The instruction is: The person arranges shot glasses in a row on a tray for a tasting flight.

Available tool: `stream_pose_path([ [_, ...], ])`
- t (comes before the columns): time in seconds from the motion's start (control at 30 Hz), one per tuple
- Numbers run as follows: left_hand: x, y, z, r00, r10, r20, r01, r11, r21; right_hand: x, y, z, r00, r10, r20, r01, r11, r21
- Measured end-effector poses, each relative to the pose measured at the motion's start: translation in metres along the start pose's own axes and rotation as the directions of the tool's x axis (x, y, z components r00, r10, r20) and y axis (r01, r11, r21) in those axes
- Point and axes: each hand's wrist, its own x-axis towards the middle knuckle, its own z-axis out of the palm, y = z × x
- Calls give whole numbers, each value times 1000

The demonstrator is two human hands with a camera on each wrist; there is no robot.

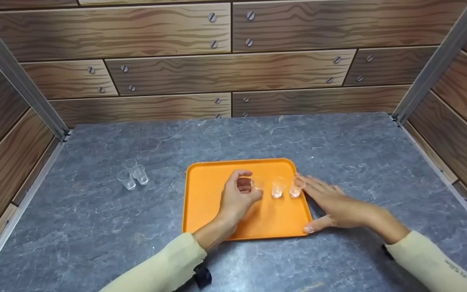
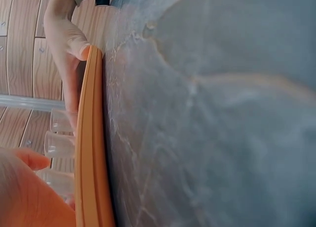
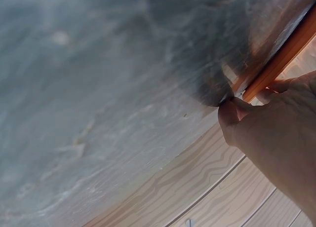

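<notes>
On the orange tray [image 1: 205, 198] my left hand [image 1: 235, 198] grips a small clear plastic cup [image 1: 257, 184] between thumb and curled fingers, over the tray's middle. To its right stand two more clear cups, one nearer the middle [image 1: 278, 187] and one by the right rim [image 1: 297, 187]. My right hand [image 1: 335, 205] lies along the tray's right side, fairly straight fingers at the rim, thumb on the near right corner. The left wrist view shows the tray [image 2: 89, 148] edge-on, with the held cup partly hidden. In the right wrist view my right hand [image 3: 281, 123] touches the tray edge [image 3: 284, 56].
Several clear cups [image 1: 127, 179] stand close together on the grey marbled table [image 1: 95, 227], left of the tray. Wood-patterned panels [image 1: 168, 32] enclose the back and sides, with metal posts [image 1: 26, 77] at the corners.
</notes>
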Motion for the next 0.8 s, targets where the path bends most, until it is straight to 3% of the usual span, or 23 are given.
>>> stream_pose_path([
  [0.8,-11,3,-12,999,42,-27,-43,997,-57,0,1,1,1000,-3,-3,3,1000,-5],
])
